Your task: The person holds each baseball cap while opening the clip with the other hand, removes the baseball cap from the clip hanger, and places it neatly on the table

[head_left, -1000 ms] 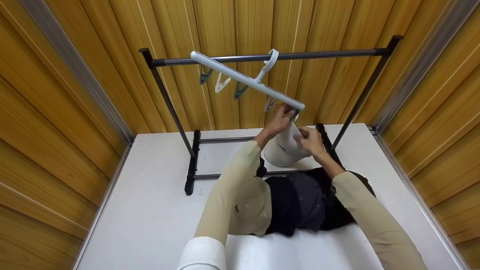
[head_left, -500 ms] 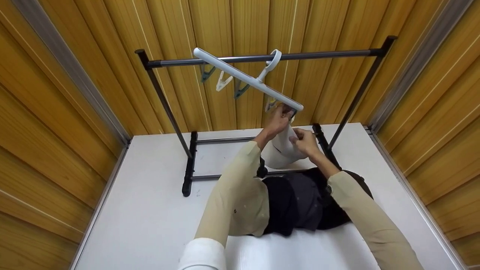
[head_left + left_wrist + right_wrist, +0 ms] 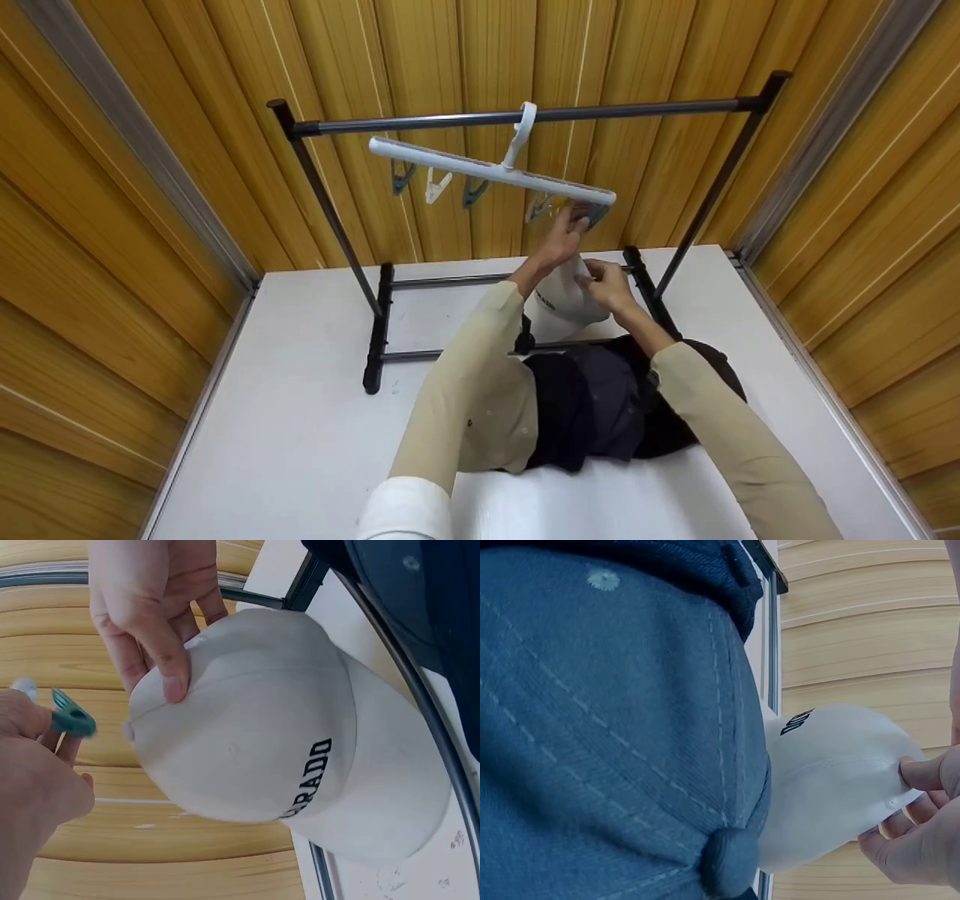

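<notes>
A white cap [image 3: 564, 307] with dark lettering hangs below the right end of a pale clip hanger [image 3: 465, 163]. My right hand [image 3: 609, 289] pinches the cap's crown between thumb and fingers, seen closely in the right wrist view. With my left hand [image 3: 559, 241] I pinch a green clip [image 3: 73, 720] at the hanger's right end. In the left wrist view, a gap separates this clip from the cap [image 3: 247, 720], whose brim points away from it. Several other clips, including a white clip [image 3: 438, 185], hang along the hanger.
The hanger hooks over the bar [image 3: 420, 121] of a dark metal rack, whose feet [image 3: 379, 330] stand on a white floor. Nearer me lie a beige cap [image 3: 499, 420] and dark caps [image 3: 592, 409] in a row. Wood-panelled walls [image 3: 112, 225] enclose the area.
The hanger has swung, its left end dropping and its right end rising slightly, and its hook has shifted left. The cap has turned and lowered a little away from the clip.
</notes>
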The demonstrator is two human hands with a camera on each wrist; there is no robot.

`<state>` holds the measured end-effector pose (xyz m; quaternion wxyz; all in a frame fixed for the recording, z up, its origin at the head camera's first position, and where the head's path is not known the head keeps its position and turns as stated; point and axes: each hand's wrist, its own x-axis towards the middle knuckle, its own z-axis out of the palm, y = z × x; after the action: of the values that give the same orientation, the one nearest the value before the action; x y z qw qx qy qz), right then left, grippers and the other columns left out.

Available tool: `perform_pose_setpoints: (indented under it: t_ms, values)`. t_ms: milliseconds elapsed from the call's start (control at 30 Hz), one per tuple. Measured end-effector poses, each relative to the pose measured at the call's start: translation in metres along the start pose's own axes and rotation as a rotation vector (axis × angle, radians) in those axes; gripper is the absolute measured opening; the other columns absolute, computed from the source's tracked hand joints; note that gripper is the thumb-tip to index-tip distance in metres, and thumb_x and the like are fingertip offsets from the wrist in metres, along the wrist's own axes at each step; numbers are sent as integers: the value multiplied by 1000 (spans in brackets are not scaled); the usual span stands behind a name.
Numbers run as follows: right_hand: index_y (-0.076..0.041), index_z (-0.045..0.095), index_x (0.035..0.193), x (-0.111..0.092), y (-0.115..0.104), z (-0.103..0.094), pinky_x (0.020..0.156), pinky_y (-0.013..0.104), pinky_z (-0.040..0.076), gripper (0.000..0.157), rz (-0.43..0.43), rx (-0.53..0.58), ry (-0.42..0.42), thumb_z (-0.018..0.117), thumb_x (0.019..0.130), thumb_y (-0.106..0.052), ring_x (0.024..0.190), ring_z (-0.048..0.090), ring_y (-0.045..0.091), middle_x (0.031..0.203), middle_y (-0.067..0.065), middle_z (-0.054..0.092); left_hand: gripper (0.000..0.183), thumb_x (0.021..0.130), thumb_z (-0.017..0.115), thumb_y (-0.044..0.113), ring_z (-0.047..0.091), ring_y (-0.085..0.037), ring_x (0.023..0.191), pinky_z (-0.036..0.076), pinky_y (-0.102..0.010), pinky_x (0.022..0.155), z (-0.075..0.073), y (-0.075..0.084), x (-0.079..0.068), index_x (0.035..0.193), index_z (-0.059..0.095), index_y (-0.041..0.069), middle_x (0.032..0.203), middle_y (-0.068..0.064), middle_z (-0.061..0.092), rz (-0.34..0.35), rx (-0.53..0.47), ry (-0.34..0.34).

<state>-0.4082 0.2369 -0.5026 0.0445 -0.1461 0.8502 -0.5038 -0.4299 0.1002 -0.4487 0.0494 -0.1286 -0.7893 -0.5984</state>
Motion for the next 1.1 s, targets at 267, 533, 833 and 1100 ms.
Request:
perform_pose_setpoints:
  t_ms: [267, 533, 833, 1100]
  values:
    - [11, 59, 136, -1, -1, 2, 82, 14, 47, 39, 23, 48, -2, 58, 99, -1, 116, 65, 33, 129, 31, 65, 45, 111, 41, 14, 41, -28, 150, 35, -38, 123, -30, -1, -15, 155, 40, 3, 159, -15, 45, -66, 130, -27]
    - [12, 49, 143, 0, -4, 3, 104, 37, 52, 45, 59, 25, 23, 56, 102, -3, 131, 57, 43, 136, 35, 58, 54, 110, 44, 25, 24, -32, 158, 19, -48, 129, -77, -7, -40, 160, 32, 8, 166, -13, 34, -23, 767, -128]
    - [9, 52, 143, 7, -7, 3, 103, 40, 50, 44, 54, -13, 58, 54, 102, -5, 127, 60, 41, 134, 33, 60, 62, 110, 45, 35, 17, -32, 160, 12, -52, 130, -134, -16, -75, 163, 24, 10, 171, -13, 21, -64, 1005, -96]
    - [9, 52, 142, 12, -7, 3, 109, 45, 47, 42, 39, -5, 65, 52, 102, -2, 131, 57, 42, 138, 33, 56, 68, 107, 53, 38, 16, -32, 160, 11, -54, 130, -188, -25, -106, 163, 26, 9, 171, -14, 20, -162, 1058, -39]
